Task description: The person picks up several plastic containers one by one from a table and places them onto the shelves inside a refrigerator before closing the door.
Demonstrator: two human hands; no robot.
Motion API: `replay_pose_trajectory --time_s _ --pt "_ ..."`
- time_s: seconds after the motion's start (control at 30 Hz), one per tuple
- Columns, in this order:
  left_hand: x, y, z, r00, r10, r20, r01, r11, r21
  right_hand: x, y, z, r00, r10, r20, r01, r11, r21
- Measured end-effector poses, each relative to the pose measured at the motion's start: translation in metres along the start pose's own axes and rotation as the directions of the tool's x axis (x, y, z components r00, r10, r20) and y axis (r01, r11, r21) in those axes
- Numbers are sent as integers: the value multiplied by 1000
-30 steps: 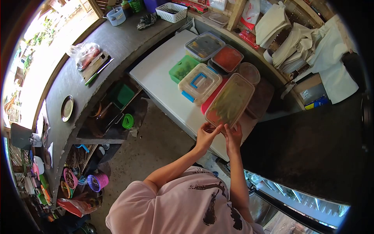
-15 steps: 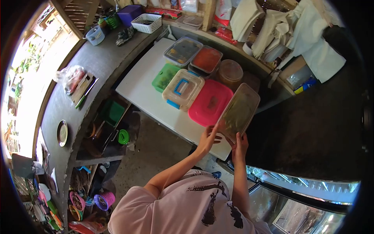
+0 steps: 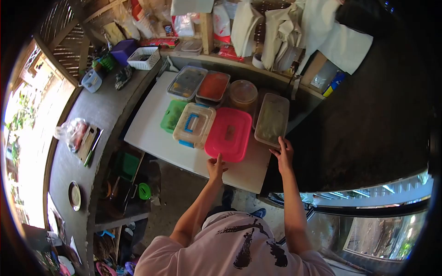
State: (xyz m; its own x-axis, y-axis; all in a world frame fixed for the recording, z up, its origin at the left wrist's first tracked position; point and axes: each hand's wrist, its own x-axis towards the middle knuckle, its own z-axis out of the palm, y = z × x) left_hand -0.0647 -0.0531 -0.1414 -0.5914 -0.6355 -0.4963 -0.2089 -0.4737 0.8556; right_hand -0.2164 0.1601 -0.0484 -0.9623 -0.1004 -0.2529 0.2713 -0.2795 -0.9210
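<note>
My left hand [image 3: 215, 167] is at the near edge of a container with a bright pink lid [image 3: 235, 124], index finger against the rim and the other fingers curled. My right hand [image 3: 285, 155] grips the near edge of a clear rectangular food container [image 3: 272, 115], which stands at the table's right side with greenish contents showing through its lid. A clear box with a blue handle [image 3: 200, 131] touches the pink one on the left. Beyond it sit a green container [image 3: 173, 116], a tub with red-orange contents [image 3: 213, 86], a round lidded tub [image 3: 243, 93] and another clear container [image 3: 187, 83].
All the containers stand on a white table [image 3: 149, 124]. A dark surface [image 3: 350, 142] adjoins on the right. Along the left, a grey counter [image 3: 113, 110] holds a knife [image 3: 93, 147], a plastic bag [image 3: 72, 134], a plate [image 3: 74, 195] and a white basket [image 3: 143, 58].
The clear container, earlier tilted in both hands, now lies flat to the right of the pink-lidded one. My left hand has left it and moved left to the pink-lidded container.
</note>
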Motion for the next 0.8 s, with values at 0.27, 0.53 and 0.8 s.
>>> replay_pose_trajectory --time_s 0.27,0.53,0.8 --pt "-46 20 1 961 -77 266 83 997 -9 -32 -3 -17 999 6 32 -10 991 137" --pt "-129 84 77 638 125 760 -25 990 -142 -173 -103 -90 992 -87 -96 63 971 -232" --pt "-189 82 112 208 169 963 -341 936 -91 -309 -131 -239 981 -99 -169 82 991 -107"
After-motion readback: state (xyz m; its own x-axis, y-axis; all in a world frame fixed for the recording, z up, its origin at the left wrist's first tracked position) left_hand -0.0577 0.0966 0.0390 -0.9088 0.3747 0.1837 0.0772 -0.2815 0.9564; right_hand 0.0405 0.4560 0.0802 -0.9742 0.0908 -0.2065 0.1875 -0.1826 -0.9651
